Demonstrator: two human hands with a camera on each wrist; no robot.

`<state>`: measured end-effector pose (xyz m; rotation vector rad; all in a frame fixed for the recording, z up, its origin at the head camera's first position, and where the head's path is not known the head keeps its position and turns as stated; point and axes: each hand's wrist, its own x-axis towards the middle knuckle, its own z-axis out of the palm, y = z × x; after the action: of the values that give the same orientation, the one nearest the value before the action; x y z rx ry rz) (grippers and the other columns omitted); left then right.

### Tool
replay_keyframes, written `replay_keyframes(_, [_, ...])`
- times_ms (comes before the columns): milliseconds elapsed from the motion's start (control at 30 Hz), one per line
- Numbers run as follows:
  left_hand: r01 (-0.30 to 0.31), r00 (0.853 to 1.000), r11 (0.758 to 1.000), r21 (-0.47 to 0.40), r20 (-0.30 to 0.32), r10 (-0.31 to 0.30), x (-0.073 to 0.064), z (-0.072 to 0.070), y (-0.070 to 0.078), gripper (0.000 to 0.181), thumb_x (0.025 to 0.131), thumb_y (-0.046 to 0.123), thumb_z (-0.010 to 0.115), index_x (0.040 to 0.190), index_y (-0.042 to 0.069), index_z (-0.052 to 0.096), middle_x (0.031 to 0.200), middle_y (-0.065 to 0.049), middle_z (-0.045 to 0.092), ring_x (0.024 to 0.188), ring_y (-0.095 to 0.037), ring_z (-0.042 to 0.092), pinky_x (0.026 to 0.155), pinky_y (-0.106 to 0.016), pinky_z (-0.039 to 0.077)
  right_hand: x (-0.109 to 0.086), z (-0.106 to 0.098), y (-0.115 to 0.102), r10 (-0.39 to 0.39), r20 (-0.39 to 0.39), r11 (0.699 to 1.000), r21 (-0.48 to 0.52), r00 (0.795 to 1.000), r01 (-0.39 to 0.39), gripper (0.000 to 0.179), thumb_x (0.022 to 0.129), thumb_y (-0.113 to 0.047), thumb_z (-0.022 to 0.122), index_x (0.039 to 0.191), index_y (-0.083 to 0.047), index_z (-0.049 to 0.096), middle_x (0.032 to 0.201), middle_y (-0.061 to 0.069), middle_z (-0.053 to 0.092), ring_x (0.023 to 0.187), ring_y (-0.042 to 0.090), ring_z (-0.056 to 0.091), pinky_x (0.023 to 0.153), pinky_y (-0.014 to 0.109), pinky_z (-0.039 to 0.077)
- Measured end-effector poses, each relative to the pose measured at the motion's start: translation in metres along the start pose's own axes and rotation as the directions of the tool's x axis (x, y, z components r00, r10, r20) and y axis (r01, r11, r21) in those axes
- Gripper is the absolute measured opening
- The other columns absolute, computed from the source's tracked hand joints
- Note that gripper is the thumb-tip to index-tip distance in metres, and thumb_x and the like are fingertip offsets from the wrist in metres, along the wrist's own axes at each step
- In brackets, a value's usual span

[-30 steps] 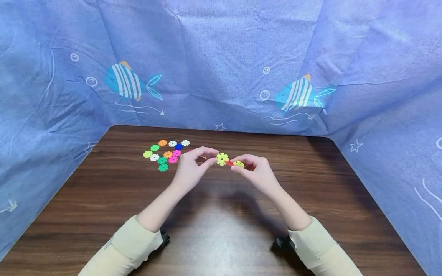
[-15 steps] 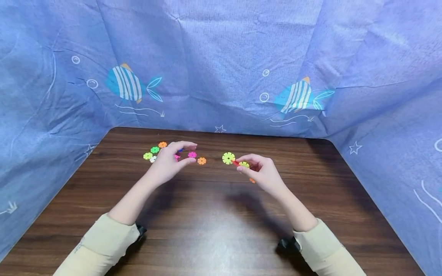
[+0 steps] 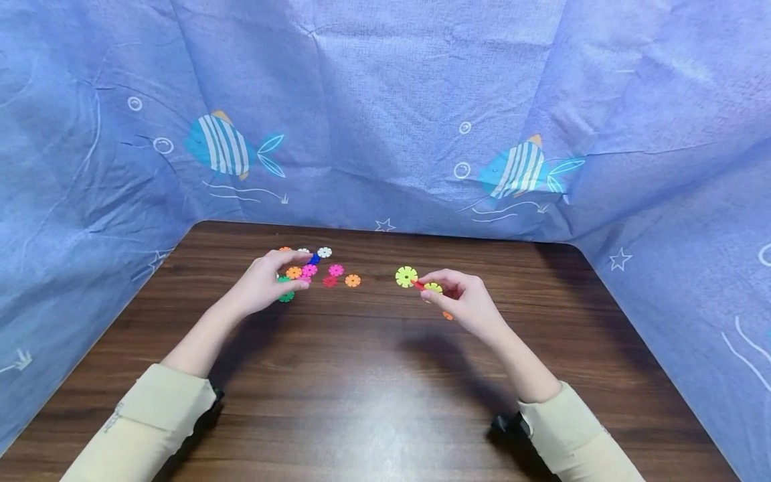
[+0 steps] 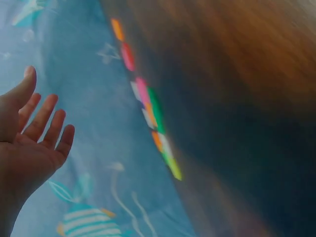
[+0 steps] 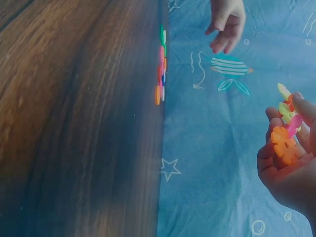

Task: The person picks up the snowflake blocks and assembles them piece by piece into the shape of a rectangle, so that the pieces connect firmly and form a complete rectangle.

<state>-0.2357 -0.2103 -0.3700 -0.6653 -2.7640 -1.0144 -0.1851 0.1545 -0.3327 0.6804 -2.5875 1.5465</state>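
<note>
My right hand [image 3: 466,301] pinches a chain of interlocking notched plastic discs, held up above the table. A yellow disc [image 3: 406,276] sticks out at its tip, followed by red and yellow ones. In the right wrist view, a pink disc [image 5: 295,126] and an orange disc [image 5: 284,145] belong to the same chain, partly covered by fingers. My left hand [image 3: 262,284] holds nothing; its thumb and fingers are spread apart over the loose discs. Nearest its fingertips are a blue disc [image 3: 315,259] and a pink disc [image 3: 310,270]. Some loose discs are hidden behind that hand.
Loose discs lie flat on the dark wooden table [image 3: 373,375], among them an orange one [image 3: 353,280], a red one [image 3: 330,281], a white one [image 3: 324,252] and a green one [image 3: 288,296]. A blue fish-print cloth [image 3: 385,134] hangs around the table's far and side edges.
My left hand has let go of the chain and moved left over the loose discs, uncovering the red and orange ones. My right hand has drifted slightly right with the chain.
</note>
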Motion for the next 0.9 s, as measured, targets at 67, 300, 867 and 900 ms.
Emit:
replay_keyframes(67, [0.007,1.0,1.0,0.007,0.022,-0.007,-0.001,-0.001,-0.012,0.058,0.079,0.031,0.076,0.129,0.01,0.056,0.129,-0.012,0.058,0.119,-0.032,0.051,0.095,-0.052,0.042,0.0,-0.001,0.002,0.001,0.006,1.0,-0.003,1.0,-0.001,0.02,0.085,-0.008,0.07,0.105,-0.006,0.069,0.07,0.007,0.062,0.046,0.008,0.043,0.041,0.022,0.036])
replay_keyframes(300, [0.033,0.993,0.998,0.05,0.111,-0.038,0.001,-0.002,-0.046,0.054,0.082,0.018,0.074,0.13,0.005,0.055,0.128,-0.015,0.058,0.121,-0.036,0.049,0.097,-0.054,0.04,0.004,0.0,0.023,-0.004,0.004,1.0,-0.008,1.0,0.004,0.021,0.085,-0.009,0.07,0.105,-0.008,0.069,0.075,0.011,0.066,0.047,0.007,0.043,0.04,0.021,0.036])
replay_keyframes(867, [0.013,0.952,0.988,0.155,0.301,-0.06,0.008,0.003,-0.078,0.036,0.081,0.003,0.071,0.117,0.01,0.067,0.122,-0.017,0.061,0.119,-0.038,0.05,0.098,-0.054,0.04,0.006,0.002,0.041,-0.024,0.011,1.0,-0.002,1.0,0.024,0.021,0.084,-0.018,0.072,0.105,-0.015,0.07,0.073,0.005,0.066,0.045,0.009,0.044,0.04,0.022,0.036])
replay_keyframes(900, [-0.003,0.952,0.986,0.166,0.301,-0.047,0.009,0.003,-0.079,0.035,0.081,0.003,0.072,0.116,0.009,0.067,0.121,-0.017,0.062,0.119,-0.038,0.051,0.098,-0.054,0.04,0.007,0.002,0.04,-0.023,0.012,1.0,-0.005,1.0,0.023,0.021,0.084,-0.017,0.072,0.105,-0.015,0.07,0.074,0.006,0.066,0.045,0.009,0.044,0.04,0.021,0.036])
